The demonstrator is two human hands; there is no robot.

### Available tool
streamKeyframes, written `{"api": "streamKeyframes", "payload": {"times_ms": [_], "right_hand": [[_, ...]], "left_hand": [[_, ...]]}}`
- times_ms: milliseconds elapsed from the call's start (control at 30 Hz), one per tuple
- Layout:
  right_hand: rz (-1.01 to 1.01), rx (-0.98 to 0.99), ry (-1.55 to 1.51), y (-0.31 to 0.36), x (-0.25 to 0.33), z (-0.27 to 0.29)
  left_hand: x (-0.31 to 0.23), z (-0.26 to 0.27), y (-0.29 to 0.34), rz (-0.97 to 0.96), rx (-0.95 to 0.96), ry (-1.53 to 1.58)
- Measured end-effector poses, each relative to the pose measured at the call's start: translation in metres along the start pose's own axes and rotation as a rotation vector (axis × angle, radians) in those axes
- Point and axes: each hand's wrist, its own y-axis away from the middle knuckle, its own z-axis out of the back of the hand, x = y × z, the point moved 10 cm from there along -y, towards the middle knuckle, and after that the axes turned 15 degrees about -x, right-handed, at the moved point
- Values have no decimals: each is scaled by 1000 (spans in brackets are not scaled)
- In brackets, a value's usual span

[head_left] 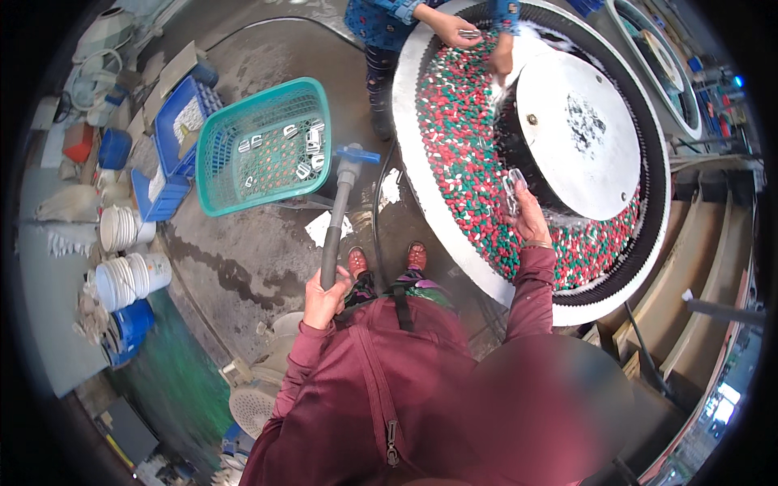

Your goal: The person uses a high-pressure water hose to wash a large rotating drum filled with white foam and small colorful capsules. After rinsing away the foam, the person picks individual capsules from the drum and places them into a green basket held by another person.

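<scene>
My right hand (pixel 530 214) reaches over the near part of a big round tub (pixel 433 212), its fingers closed on a shiny, silvery, loop-shaped piece (pixel 514 180). Small red, green and white pellets (pixel 470 174) fill the ring of the tub around a white round centre cover (pixel 579 134). My left hand (pixel 324 300) grips the lower end of a grey pipe (pixel 334 235) topped by a blue valve handle (pixel 357 153). Beyond the pipe stands a green plastic basket (pixel 212 174) with several silvery frame-shaped pieces (pixel 304 171) scattered in it.
A co-worker's hand (pixel 455 29) holds a similar piece over the tub's far side; their other hand (pixel 502 58) reaches into it. Blue crates (pixel 174 134) and white buckets (pixel 121 229) line the left. A dark hose (pixel 376 215) crosses the wet floor.
</scene>
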Motion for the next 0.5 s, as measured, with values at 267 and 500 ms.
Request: {"api": "streamKeyframes", "payload": {"times_ms": [267,500], "right_hand": [[41,50,16,8,3,-42],[169,239,498,24,17,-225]], "left_hand": [[-18,17,-14,-71,62,-71],[-20,15,-49,-133,149,-155]]}}
